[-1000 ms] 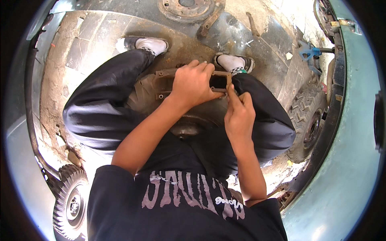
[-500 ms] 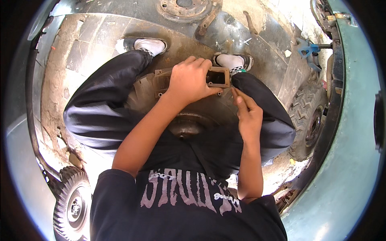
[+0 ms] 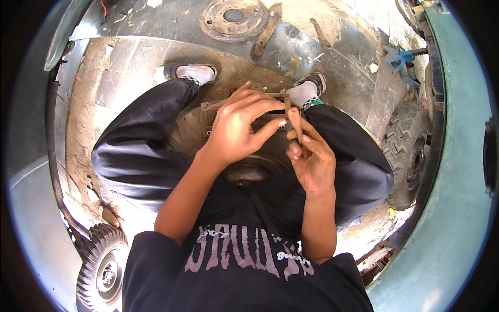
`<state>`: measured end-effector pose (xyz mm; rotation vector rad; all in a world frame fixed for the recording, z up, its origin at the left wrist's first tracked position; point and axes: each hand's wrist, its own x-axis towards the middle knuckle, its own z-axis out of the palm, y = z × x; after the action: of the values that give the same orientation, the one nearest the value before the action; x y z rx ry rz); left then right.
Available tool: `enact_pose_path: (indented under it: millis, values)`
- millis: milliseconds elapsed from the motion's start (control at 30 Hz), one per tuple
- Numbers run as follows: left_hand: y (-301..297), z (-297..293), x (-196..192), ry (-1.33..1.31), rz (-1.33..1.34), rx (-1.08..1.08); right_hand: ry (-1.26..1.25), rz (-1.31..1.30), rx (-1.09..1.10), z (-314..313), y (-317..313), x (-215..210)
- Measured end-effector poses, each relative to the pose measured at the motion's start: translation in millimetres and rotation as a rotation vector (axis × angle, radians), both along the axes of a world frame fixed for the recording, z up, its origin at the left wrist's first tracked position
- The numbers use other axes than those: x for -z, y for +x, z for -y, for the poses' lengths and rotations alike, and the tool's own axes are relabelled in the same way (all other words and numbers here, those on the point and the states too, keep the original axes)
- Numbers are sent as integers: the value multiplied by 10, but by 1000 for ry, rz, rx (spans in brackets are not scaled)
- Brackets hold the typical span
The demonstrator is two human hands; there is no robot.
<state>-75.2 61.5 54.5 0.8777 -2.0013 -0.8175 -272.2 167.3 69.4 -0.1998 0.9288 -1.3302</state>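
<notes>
A rusty rectangular metal housing point(image 3: 287, 102) with an open flange lies between my legs, on a dark tyre point(image 3: 187, 126). My left hand point(image 3: 235, 127) is over the housing, its fingers stretched toward the flange and its thumb apart, near a small bolt point(image 3: 283, 127). It covers much of the housing's middle. At the housing's right end, my right hand point(image 3: 314, 158) is closed, pinching a folded brown strip point(image 3: 294, 122) that looks like sandpaper between thumb and fingers. The strip stands up toward the flange corner. Whether it touches the metal, I cannot tell.
Beyond my feet lie a rusty wheel disc point(image 3: 234, 15) and a flat metal bar point(image 3: 266, 32). A blue tool point(image 3: 400, 61) and a knobbly tyre point(image 3: 408, 153) are at right, beside a pale green panel point(image 3: 462, 156). Another tyre point(image 3: 104, 270) stands at lower left.
My left hand has loosened from the housing and spread its fingers, shifting slightly toward me. My right hand has turned and drawn slightly nearer, showing more of the folded strip.
</notes>
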Motion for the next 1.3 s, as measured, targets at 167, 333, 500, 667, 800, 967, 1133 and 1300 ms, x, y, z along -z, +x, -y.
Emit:
enact_pose_path:
  millis: [167, 333, 500, 667, 800, 967, 1133, 1300]
  values:
    - [-25, -9, -185, 296, -195, 92, -63, -180, -123, 47, 168, -176]
    - [34, -66, -197, 543, -339, 70, -136, -218, -98, -4, 146, -46]
    - [2, -160, -158, 736, -527, 26, -176, -699, -25, 23, 235, -56]
    - [-71, -223, 1, 843, -682, -9, -224, -815, 39, 10, 251, 49]
    - [-62, -262, -5, 883, -739, -11, -113, -789, 8, -37, 225, 33]
    - [-41, -253, -64, 793, -578, -11, -105, -787, 97, 6, 301, 43]
    - [-59, -300, -89, 808, -540, -115, -299, -1197, 19, 58, 270, 156]
    - [-43, -363, -140, 681, -359, -207, -541, -1468, 45, 226, 273, 183]
